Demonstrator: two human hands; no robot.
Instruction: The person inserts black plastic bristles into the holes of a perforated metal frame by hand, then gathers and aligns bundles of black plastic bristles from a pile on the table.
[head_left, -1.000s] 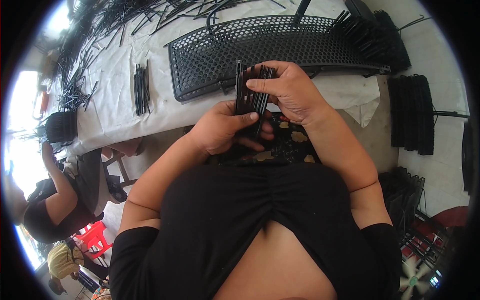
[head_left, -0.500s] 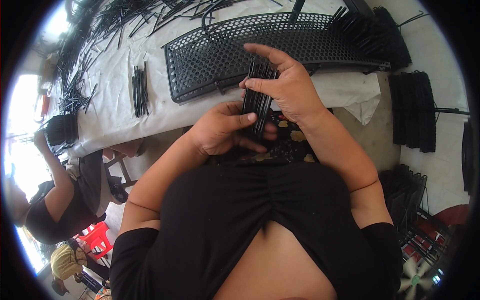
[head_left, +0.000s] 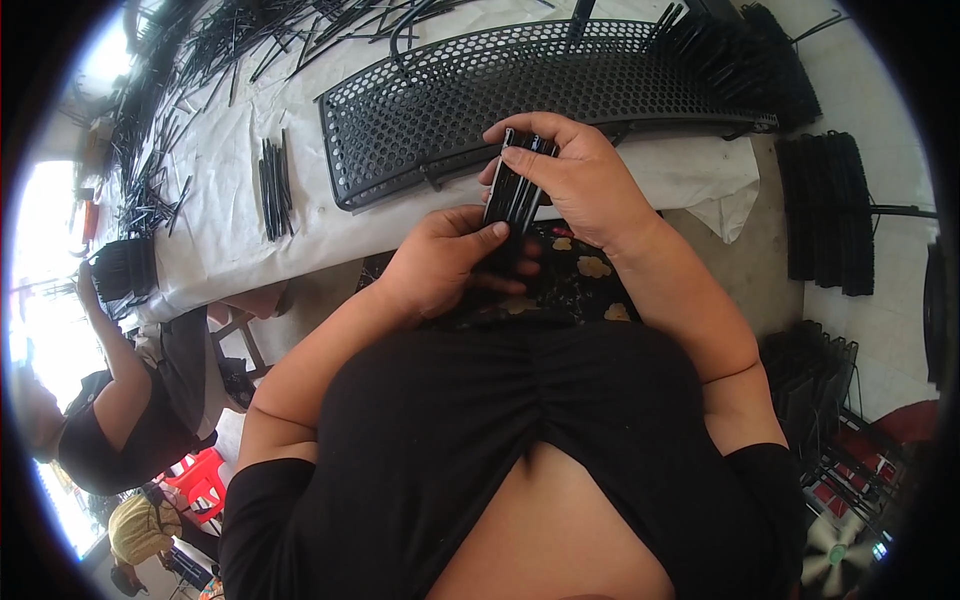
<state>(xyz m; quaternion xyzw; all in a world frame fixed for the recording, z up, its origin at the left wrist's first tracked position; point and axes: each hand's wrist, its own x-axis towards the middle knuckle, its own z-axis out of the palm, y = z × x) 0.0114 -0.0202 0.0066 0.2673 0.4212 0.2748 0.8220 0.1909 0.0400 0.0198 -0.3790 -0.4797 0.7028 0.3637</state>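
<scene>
Between my two hands is a bundle of thin black sticks (head_left: 516, 196), held upright in front of my chest at the table's near edge. My left hand (head_left: 445, 255) grips its lower end, thumb across the front and fingers partly hidden behind. Around the upper end closes my right hand (head_left: 570, 175), its thumb pressed on the sticks and its index finger over their tops. A small row of similar black sticks (head_left: 275, 188) lies on the white-covered table (head_left: 215, 245) to the left. Just beyond my hands stands a curved black perforated metal tray (head_left: 480, 110).
Many loose black sticks (head_left: 225, 40) are strewn over the table's far left. Dark bundles (head_left: 735, 65) rest at the tray's right end, and more hang (head_left: 825, 212) at the right. A co-worker (head_left: 110, 420) works at the left. A fan (head_left: 836, 552) stands lower right.
My right hand's index finger has come down from its raised position onto the bundle's top. The sticks sit closer together, their upper ends more even. The left hand keeps its grip.
</scene>
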